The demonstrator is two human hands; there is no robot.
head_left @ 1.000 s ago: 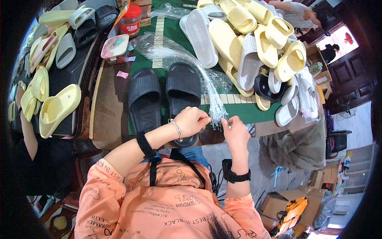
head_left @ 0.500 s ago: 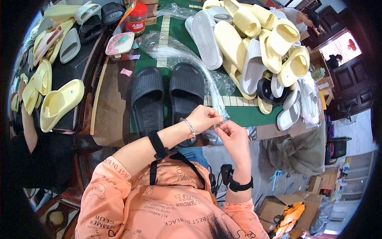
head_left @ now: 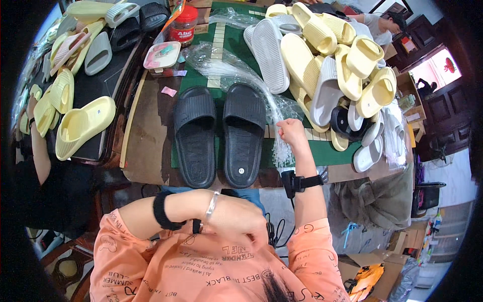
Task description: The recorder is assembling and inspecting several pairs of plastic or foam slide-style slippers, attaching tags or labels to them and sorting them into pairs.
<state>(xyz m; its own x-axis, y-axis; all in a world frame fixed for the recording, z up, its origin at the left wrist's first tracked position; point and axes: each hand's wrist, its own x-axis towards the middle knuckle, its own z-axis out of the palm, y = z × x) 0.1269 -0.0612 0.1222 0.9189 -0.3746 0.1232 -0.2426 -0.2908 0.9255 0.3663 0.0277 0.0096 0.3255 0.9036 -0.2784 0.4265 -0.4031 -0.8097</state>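
A pair of black ridged slide sandals, the left one (head_left: 195, 138) and the right one (head_left: 244, 136), lies side by side with heels toward me. The right one has a small round white sticker at its heel. Just to their right, my right hand (head_left: 292, 133) is closed in a pinch against a bundle of thin clear plastic strands (head_left: 282, 151); anything between its fingertips is too small to make out. Close to my chest, below the table edge, my left hand (head_left: 237, 219) is curled and slightly blurred. Its fingertips are hidden, so whatever they hold cannot be seen.
A heap of yellow, grey and white slides (head_left: 302, 60) covers the right of the green mat (head_left: 201, 65). More slides (head_left: 85, 128) lie on a black surface at left, beside another person's arm (head_left: 40, 146). A red-lidded jar (head_left: 182, 30) and a small plastic tub (head_left: 162, 55) stand behind.
My hands, together at the strands' ends before, have parted. The left came back to my chest; the right moved up along the strands. The black slides now show fully as the view shifted.
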